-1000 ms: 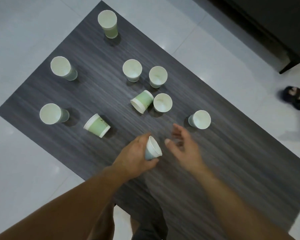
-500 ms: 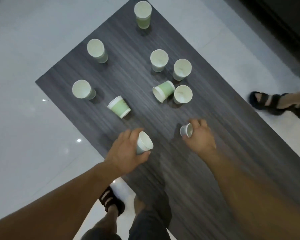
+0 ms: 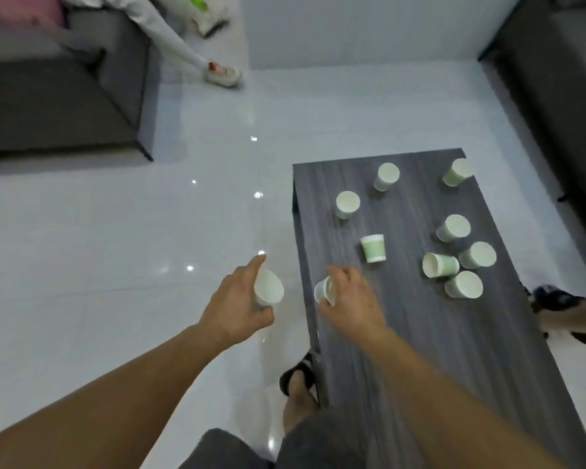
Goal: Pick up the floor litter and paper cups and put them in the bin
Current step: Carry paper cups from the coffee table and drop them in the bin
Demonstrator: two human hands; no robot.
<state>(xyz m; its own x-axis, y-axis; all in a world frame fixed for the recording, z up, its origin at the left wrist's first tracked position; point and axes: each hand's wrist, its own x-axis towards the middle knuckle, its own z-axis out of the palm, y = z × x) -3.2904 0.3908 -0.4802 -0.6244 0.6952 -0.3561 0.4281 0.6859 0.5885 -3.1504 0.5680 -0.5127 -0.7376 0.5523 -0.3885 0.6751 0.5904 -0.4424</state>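
Observation:
My left hand [image 3: 238, 303] grips a white paper cup [image 3: 268, 288] over the white floor, just left of the dark wooden table [image 3: 420, 333]. My right hand [image 3: 352, 299] holds a second paper cup [image 3: 323, 291] at the table's left edge. Several more green-and-white paper cups are on the table: an upside-down one [image 3: 373, 248] near the middle, one on its side [image 3: 439, 264] and upright ones [image 3: 347, 204] beyond. No bin is in view.
A dark sofa [image 3: 58, 96] stands at the far left and another sofa [image 3: 562, 79] at the far right. Another person's leg and shoe [image 3: 222, 74] are on the floor at the back. A sandalled foot [image 3: 569, 309] is right of the table; my own foot [image 3: 300, 374] is beside it.
The view has swung left, toward open floor. Both hands, each still holding a cup, have moved left; my left hand is now off the table over the floor.

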